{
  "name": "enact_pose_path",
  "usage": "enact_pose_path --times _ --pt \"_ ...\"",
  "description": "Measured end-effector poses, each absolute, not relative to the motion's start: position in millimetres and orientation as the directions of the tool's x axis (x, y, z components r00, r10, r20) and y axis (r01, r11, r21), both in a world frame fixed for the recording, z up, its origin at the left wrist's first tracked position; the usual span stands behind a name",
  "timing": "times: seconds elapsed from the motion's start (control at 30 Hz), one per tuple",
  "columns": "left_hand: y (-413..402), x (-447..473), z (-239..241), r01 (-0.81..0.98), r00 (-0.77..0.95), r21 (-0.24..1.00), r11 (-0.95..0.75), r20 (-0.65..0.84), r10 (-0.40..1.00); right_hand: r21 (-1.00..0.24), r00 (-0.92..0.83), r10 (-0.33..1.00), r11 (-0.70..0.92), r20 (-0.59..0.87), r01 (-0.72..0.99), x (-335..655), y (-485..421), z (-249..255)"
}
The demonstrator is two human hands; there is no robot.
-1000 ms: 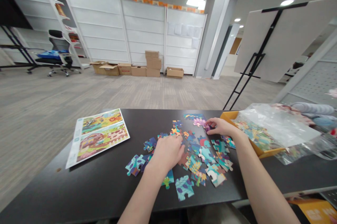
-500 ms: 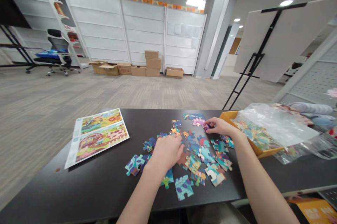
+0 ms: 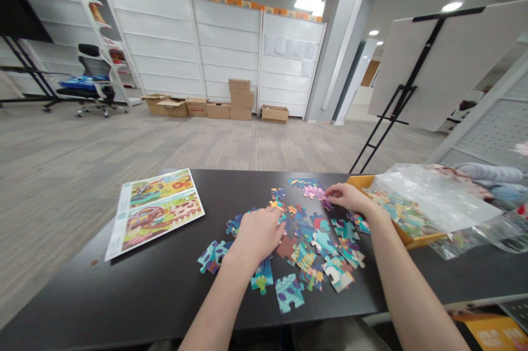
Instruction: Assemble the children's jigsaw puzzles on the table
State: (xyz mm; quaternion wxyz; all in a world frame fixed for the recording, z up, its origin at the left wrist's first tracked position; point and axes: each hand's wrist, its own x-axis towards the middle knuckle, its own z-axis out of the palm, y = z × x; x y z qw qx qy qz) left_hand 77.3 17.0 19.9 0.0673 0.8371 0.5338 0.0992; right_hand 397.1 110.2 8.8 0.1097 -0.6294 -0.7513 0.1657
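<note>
Many colourful jigsaw pieces (image 3: 317, 246) lie scattered on a black table (image 3: 144, 279). My left hand (image 3: 259, 232) rests palm down on pieces at the left of the pile, fingers curled over them. My right hand (image 3: 347, 197) reaches to the far side of the pile and pinches a small purple piece (image 3: 325, 203) next to a pink piece (image 3: 312, 191). A large teal piece (image 3: 289, 293) lies nearest the front edge.
A printed picture sheet (image 3: 157, 210) lies at the table's left. An orange box (image 3: 396, 213) under a clear plastic bag (image 3: 437, 197) sits at the right. Behind stand an easel board (image 3: 437, 59), cardboard boxes (image 3: 239, 100) and an office chair (image 3: 88, 84).
My left hand has slid slightly forward over the pieces. My right hand has lifted a little with the purple piece. The view has shifted slightly.
</note>
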Motion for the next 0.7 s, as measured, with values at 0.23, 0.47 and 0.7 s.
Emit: enact_pose_path --times 0.23,0.47,0.7 --pt "24 61 20 0.911 0.35 0.197 -0.363 0.096 0.932 -0.389 -0.211 0.974 0.164 -0.079 0.907 394 109 8" --pt "31 34 23 0.945 0.256 0.185 -0.271 0.1 0.961 -0.357 -0.17 0.982 0.19 0.085 0.914 390 113 5" --pt "32 33 17 0.937 0.277 0.204 -0.283 0.059 0.959 -0.371 -0.294 0.952 0.306 0.09 0.877 371 113 0"
